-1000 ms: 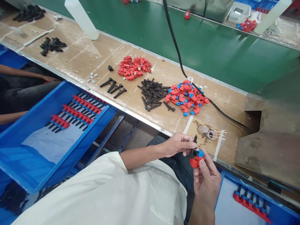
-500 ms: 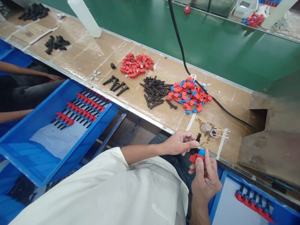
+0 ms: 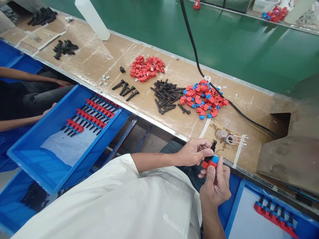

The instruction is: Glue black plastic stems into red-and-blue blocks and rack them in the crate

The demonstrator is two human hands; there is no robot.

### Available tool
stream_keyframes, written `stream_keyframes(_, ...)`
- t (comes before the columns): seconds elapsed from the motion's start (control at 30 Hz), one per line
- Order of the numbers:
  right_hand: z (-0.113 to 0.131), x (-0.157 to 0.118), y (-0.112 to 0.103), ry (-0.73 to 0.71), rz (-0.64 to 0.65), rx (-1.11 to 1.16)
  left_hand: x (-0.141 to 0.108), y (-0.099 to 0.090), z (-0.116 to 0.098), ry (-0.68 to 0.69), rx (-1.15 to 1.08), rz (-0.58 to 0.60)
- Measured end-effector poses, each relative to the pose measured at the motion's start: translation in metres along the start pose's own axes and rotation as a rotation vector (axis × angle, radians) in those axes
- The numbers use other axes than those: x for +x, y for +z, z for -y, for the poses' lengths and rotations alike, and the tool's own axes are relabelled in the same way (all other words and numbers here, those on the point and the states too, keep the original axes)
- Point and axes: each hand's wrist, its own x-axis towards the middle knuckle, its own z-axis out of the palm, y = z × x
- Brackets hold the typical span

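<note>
Head view: two hands close together, left hand (image 3: 195, 152) pinching one black part (image 3: 213, 146), right hand (image 3: 216, 186) clamped on one red-blue part (image 3: 213, 162) beside it. Two cups (image 3: 230, 139) on desk (image 3: 171, 123) beyond hands. Co-worker's hand (image 3: 50, 109) now shows by blue tray (image 3: 91, 151), unseen earlier.

Long workbench (image 3: 94, 71) covered in shiny brown sheeting with a metal edge, beside a green surface (image 3: 149, 30). Grey speckled floor (image 3: 149, 136) shows below.

A factory-like workshop with piled plastic parts (image 3: 147, 68) along a workbench (image 3: 99, 63).
</note>
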Motion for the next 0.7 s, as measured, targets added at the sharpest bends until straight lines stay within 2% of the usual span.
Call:
stream_keyframes(0.17,0.000,0.001,0.005,0.039,-0.005,-0.002,-0.001,-0.002,0.006,0.004,-0.015,-0.049)
stream_keyframes(0.33,-0.006,0.014,-0.003,0.121,0.056,0.102,0.005,-0.007,0.003,-0.008,-0.115,-0.022)
stream_keyframes(0.47,-0.013,0.019,-0.013,0.292,0.231,0.331,0.007,-0.005,0.004,0.030,-0.189,0.016)
stream_keyframes(0.53,-0.015,0.018,-0.016,0.349,0.299,0.371,0.006,-0.005,0.005,0.037,-0.198,0.026)
stream_keyframes(0.6,-0.014,0.017,-0.018,0.317,0.257,0.306,0.004,-0.006,0.007,0.047,-0.186,0.053)
stream_keyframes(0.63,-0.013,0.018,-0.019,0.248,0.210,0.231,0.002,-0.006,0.008,0.051,-0.177,0.082)
stream_keyframes(0.7,-0.010,0.022,-0.020,0.000,0.120,0.009,-0.002,-0.005,0.009,0.045,-0.187,0.155)
